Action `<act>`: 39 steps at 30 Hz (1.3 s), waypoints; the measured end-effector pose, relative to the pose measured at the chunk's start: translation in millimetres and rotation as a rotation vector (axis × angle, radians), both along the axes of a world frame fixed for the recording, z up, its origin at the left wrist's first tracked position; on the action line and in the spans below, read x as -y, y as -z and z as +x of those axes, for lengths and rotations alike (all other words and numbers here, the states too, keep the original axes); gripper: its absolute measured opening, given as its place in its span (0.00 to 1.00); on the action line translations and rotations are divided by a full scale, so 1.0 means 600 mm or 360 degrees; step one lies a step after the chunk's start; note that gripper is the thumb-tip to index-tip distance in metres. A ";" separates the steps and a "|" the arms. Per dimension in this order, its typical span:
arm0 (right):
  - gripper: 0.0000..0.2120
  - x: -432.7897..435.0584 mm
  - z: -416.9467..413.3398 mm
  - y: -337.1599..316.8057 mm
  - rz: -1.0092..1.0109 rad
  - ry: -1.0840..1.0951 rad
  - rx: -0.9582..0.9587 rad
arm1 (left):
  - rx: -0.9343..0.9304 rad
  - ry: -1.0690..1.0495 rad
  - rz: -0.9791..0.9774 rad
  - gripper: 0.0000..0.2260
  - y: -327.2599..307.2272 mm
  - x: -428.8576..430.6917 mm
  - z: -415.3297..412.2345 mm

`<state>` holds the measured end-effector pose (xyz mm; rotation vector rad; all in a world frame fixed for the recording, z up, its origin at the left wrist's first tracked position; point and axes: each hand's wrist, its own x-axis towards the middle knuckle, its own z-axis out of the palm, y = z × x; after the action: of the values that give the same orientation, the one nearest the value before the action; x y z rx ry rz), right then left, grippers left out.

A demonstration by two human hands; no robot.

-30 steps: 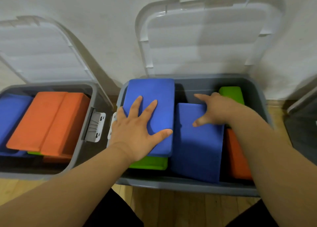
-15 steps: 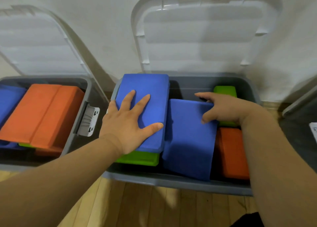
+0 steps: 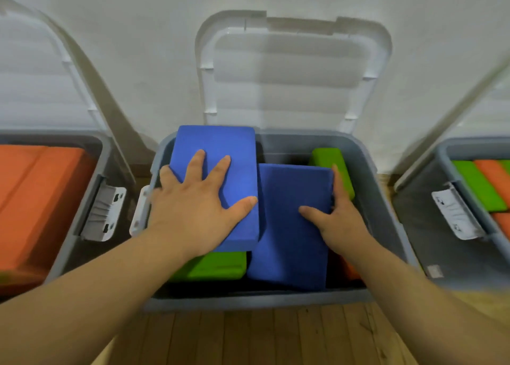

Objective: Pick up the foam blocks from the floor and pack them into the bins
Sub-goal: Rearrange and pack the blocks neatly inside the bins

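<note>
The left hand (image 3: 198,207) lies flat with fingers spread on top of the left blue block (image 3: 218,155), pressing rather than grasping. The right hand (image 3: 340,221) grips the right blue block (image 3: 289,235): the thumb lies on its top face and the fingers curl down its right edge.

Both blocks are in the middle bin (image 3: 248,300), which holds two blue blocks, two green and one orange that can be seen. The left blue block sits high, on the near green block (image 3: 220,266), and its far corner rises over the bin's back rim. The right blue block lies lower, its left edge just beside the first. The far green block (image 3: 329,163) stands behind the right hand, and a sliver of orange block (image 3: 350,269) shows under the wrist. A dark gap is open behind the right blue block, and there is room along the bin's right wall.

Three grey bins stand in a row. The left bin (image 3: 106,157) holds two orange blocks (image 3: 41,199) side by side. The right bin (image 3: 444,155) holds green and orange blocks, blurred. The open lid (image 3: 292,75) leans on the white wall (image 3: 138,20). The floor (image 3: 276,337) is wood.
</note>
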<state>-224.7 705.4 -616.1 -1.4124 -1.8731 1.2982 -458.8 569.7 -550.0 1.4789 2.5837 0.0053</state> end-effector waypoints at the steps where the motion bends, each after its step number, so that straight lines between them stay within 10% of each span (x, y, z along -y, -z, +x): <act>1: 0.51 0.001 0.002 0.005 0.0007 0.0001 0.0014 | 0.0020 0.0013 -0.0002 0.43 -0.002 -0.002 -0.001; 21: 0.38 0.008 -0.089 -0.295 0.1164 0.0569 -0.0383 | 0.0916 0.0068 0.0724 0.46 -0.068 0.025 -0.031; 28: 0.34 0.001 -0.121 -0.275 0.0626 0.0559 -0.0922 | 0.0964 0.0297 0.1170 0.43 -0.128 0.028 -0.038; 34: 0.20 0.011 -0.208 -0.176 0.0043 0.0088 -0.0764 | 0.0430 -0.0039 0.0784 0.39 -0.142 0.048 -0.082; 39: 0.21 -0.012 -0.215 -0.131 0.0211 -0.0252 -0.0305 | 0.0417 -0.0242 0.0484 0.39 -0.114 0.071 -0.128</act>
<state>-353.5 712.7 -537.8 -1.0525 -1.9317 1.3052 -535.8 527.0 -481.6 1.2601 2.5497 0.5931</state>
